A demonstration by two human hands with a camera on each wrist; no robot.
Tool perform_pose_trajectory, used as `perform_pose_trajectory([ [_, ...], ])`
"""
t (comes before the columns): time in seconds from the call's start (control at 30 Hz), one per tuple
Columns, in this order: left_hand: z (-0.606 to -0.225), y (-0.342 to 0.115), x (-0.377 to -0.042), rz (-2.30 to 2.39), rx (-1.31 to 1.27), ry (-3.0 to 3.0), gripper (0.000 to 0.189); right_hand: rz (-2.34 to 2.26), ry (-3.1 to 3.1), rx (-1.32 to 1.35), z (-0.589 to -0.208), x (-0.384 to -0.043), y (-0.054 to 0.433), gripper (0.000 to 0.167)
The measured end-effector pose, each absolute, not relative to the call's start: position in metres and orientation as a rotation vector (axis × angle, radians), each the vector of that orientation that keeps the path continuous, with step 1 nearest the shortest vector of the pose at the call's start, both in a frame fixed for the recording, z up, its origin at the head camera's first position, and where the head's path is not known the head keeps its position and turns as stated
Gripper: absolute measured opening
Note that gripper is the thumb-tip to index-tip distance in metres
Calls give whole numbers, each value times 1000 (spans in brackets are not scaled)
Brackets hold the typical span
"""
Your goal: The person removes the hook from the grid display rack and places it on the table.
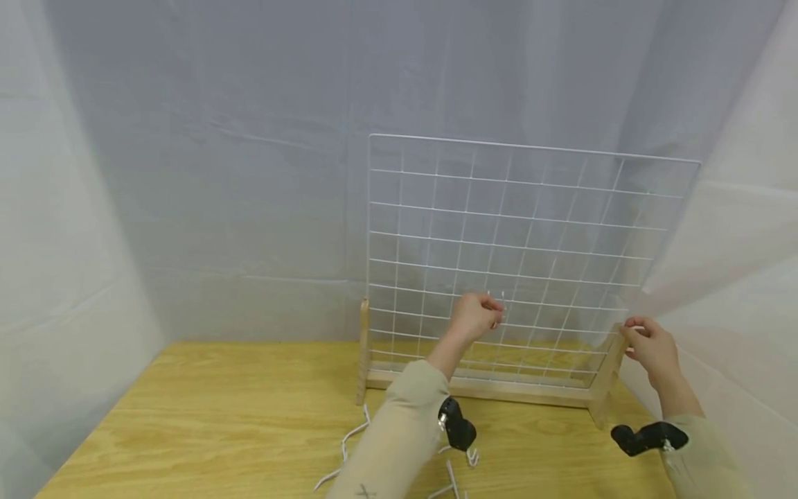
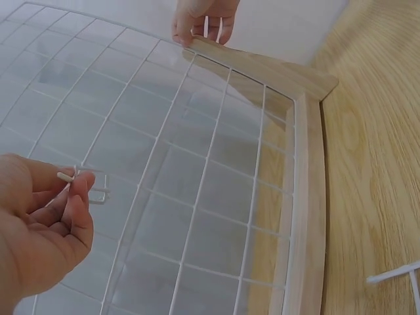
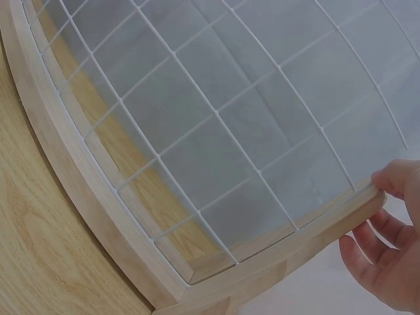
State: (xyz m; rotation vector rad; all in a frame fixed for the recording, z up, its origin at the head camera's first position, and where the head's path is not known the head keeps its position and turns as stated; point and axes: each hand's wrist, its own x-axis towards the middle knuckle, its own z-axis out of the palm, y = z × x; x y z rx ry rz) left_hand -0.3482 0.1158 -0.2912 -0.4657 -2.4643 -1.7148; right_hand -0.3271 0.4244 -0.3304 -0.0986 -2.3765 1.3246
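A white wire grid panel [image 1: 524,242] stands upright in a wooden stand [image 1: 480,394] on the table. My left hand [image 1: 475,317] is in front of the lower middle of the grid. Between thumb and fingers it pinches a small white wire hook [image 2: 98,195], whose prongs overlap the grid wires in the left wrist view. My right hand [image 1: 654,350] grips the top of the stand's right upright [image 3: 315,230], with the thumb on one side and the fingers on the other.
Several white wire hooks, among them a long bent one [image 1: 345,443] and a small one [image 1: 472,457], lie on the wooden table [image 1: 206,409] near my left forearm. Pale curtains [image 1: 249,208] hang behind and at both sides.
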Motion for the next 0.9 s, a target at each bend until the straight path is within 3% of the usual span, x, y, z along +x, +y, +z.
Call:
perform_pose_trajectory([
  [0.23, -292, 104, -346, -1747, -578, -2460, 9, 1326, -2368, -91, -329, -330, 421, 27],
  [0.9, -317, 38, -356, -1774, -571, -2433, 7, 1331, -2373, -96, -332, -333, 427, 24],
])
